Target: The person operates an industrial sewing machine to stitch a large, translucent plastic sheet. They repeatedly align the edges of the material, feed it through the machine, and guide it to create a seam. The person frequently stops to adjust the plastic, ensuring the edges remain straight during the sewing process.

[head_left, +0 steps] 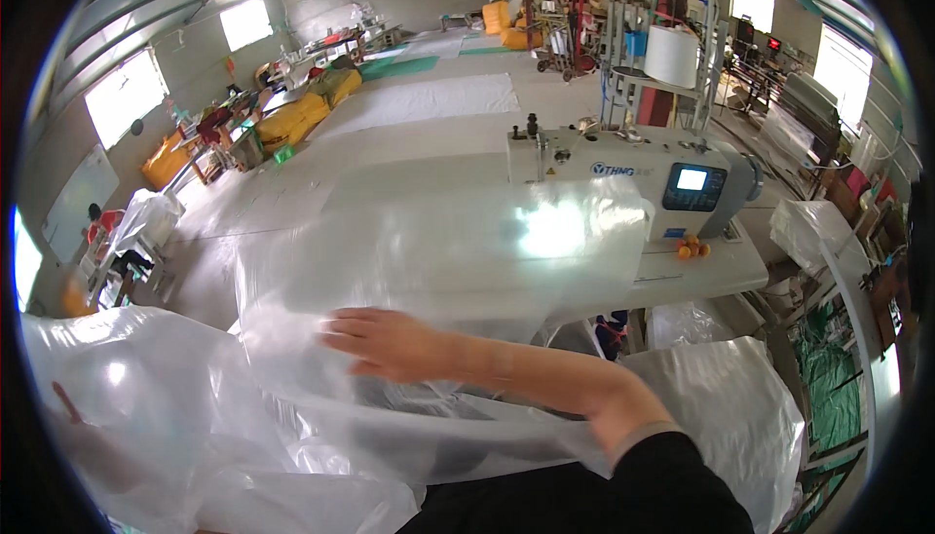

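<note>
A large sheet of clear plastic film drapes over the sewing machine table and down across my lap. My right hand lies on the film left of the sewing machine, fingers stretched out to the left and slightly blurred. My left hand is at the far lower left, seen dimly through the film, with one finger pointing up; most of its grip is hidden. The film also covers the needle area, where the machine's lamp glows through. The machine's small screen is lit.
Small orange balls sit on the machine's base. A white thread cone stands on a rack behind it. More plastic film hangs at my right, beside a metal frame with green material. Yellow sacks lie on the floor beyond.
</note>
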The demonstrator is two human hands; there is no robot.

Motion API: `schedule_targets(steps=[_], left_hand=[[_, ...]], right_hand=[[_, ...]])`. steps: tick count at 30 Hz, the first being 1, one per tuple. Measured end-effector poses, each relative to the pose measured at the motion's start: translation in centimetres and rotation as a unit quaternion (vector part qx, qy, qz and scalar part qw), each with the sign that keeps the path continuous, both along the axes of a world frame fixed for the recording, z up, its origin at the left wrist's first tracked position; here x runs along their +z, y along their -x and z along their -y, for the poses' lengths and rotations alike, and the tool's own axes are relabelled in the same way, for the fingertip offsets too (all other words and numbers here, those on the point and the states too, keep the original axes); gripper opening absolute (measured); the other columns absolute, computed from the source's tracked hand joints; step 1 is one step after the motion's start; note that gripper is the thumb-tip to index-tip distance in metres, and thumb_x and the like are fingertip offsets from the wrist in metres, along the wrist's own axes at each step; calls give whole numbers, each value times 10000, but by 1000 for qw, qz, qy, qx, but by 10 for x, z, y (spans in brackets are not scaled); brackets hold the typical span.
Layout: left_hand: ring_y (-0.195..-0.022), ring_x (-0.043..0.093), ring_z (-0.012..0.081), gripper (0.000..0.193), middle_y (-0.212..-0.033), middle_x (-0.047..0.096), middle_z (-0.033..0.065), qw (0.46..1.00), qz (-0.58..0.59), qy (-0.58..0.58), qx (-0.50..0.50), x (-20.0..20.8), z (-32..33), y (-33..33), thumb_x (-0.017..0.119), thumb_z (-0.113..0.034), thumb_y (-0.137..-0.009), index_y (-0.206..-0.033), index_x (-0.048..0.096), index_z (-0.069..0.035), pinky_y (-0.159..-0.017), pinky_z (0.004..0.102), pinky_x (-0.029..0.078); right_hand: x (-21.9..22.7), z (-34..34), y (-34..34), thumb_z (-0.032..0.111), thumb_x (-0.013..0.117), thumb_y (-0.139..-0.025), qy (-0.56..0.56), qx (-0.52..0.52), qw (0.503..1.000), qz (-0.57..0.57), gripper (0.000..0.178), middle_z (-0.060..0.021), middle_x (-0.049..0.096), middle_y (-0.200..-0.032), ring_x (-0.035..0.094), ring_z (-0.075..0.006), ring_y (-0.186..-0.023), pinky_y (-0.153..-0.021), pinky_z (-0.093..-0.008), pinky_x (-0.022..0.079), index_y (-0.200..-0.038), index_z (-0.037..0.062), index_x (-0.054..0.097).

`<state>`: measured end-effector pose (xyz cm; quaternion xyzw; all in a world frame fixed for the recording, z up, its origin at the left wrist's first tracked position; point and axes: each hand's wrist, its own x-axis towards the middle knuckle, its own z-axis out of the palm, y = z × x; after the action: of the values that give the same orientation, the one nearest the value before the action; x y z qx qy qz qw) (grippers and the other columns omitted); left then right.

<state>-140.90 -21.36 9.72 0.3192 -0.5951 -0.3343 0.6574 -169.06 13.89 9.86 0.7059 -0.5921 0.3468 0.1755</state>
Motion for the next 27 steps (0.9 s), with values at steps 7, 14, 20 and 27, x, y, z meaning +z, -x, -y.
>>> schedule_targets(steps=[7, 14, 20, 27], left_hand=[[-1193, 525, 249, 438, -1319, 522, 142, 923, -81, 157, -343, 80, -120, 86, 508, -248, -973, -1340, 466, -12, -1036, 391, 414], [-1165, 551, 238, 233, -1278, 561, 152, 689, -51, -135, -710, 17, -250, 211, 599, -99, -906, -1132, 624, -46, -994, 395, 441], [-1447, 133, 357, 282, -1482, 390, 58, 466, 381, 427, -674, -38, -353, 291, 647, -238, -870, -1144, 628, -172, -1099, 635, 112], [-1341, 351, 357, 422, -1384, 485, 62, 433, 442, 478, -623, -106, -367, 292, 634, -376, -858, -1217, 596, -158, -1050, 581, 290]], right_hand=[[-117, -149, 83, 564, 599, -819, -223, -432, 873, 36, 720, -110, 324, -1505, 209, -383, -1406, -1052, -681, 199, -1403, 172, 446], [-119, -90, 102, 572, 554, -859, -244, -468, 836, 152, 792, -154, 268, -1524, 172, -414, -1415, -1104, -617, 186, -1464, 114, 329], [-143, -174, 27, 266, 478, -934, -75, -162, 884, 432, 508, -140, 377, -1455, 274, -256, -1401, -1130, -493, 238, -1403, 87, 399], [-151, -330, 3, 107, 671, -728, -63, -418, 900, 102, 290, -102, 645, -1074, 605, -287, -1055, -892, -401, 491, -1014, 65, 664]])
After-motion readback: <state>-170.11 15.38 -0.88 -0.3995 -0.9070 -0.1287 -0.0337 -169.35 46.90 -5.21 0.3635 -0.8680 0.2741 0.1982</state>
